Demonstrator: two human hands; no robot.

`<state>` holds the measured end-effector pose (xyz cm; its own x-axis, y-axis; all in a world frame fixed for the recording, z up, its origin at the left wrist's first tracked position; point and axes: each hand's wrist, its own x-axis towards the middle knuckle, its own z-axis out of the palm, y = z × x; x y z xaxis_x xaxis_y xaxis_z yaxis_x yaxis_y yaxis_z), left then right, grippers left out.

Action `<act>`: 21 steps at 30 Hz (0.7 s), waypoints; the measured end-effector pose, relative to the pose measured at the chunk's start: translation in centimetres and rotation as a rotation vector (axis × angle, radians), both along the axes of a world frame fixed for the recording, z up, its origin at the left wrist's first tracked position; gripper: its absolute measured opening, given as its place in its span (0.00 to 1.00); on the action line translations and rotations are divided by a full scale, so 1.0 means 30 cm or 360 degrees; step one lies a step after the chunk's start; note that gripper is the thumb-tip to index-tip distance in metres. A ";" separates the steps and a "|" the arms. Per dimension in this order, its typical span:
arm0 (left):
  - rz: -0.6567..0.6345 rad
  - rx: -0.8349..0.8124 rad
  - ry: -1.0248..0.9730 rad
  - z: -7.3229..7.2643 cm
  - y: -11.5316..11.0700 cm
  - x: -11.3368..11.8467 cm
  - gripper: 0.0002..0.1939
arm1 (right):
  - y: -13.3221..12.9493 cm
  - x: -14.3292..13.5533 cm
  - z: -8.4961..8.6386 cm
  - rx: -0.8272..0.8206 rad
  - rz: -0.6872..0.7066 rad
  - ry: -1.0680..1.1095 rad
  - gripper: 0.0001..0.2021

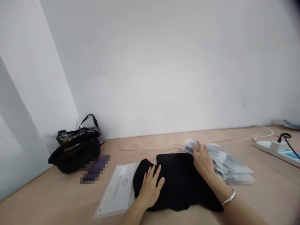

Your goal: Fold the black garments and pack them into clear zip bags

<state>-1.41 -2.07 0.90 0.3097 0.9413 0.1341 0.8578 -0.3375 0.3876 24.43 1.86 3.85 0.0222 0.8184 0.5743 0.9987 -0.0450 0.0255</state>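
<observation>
A black cloth piece (179,181) lies spread on the wooden table. My left hand (151,187) rests on its left part, fingers apart and holding nothing. Beneath that side of the cloth, a flat translucent bag (119,190) with printed lettering sticks out to the left. My right hand (202,159) is at the cloth's upper right edge, its fingers spread over the left end of a pile of translucent bags (227,165). It wears a silver bangle.
A black bag (79,154) with a bottle (63,136) and a striped bag (99,132) stands at the back left. Near it lies a pixelated dark item (95,168). A white power strip (281,151) with cables is at the right. A wall rises behind the table (140,143).
</observation>
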 end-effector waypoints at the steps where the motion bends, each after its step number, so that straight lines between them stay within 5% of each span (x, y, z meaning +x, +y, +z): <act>1: 0.0029 0.0074 -0.0091 0.004 0.000 -0.002 0.28 | 0.000 -0.013 -0.005 0.0000 0.0176 0.0020 0.25; 7: 0.0045 0.0672 -0.0386 0.047 -0.006 -0.036 0.24 | -0.028 -0.115 -0.044 -0.0007 0.1150 0.0301 0.26; 12: -0.0182 0.0824 -0.0320 0.071 -0.007 -0.051 0.18 | -0.049 -0.167 -0.087 -0.0248 0.1696 0.0526 0.16; 16: -0.0377 0.0644 -0.0084 0.075 -0.020 -0.032 0.19 | -0.060 -0.189 -0.099 -0.0510 0.1669 0.0541 0.13; 21: -0.0550 0.0228 0.0182 0.066 -0.031 -0.014 0.29 | -0.058 -0.182 -0.115 -0.0649 0.1315 0.0296 0.28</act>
<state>-1.82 -3.00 2.88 0.6259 0.7530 0.2030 0.7190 -0.6580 0.2237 18.97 0.13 0.40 -0.5929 0.7530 0.2855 0.6998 0.6572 -0.2799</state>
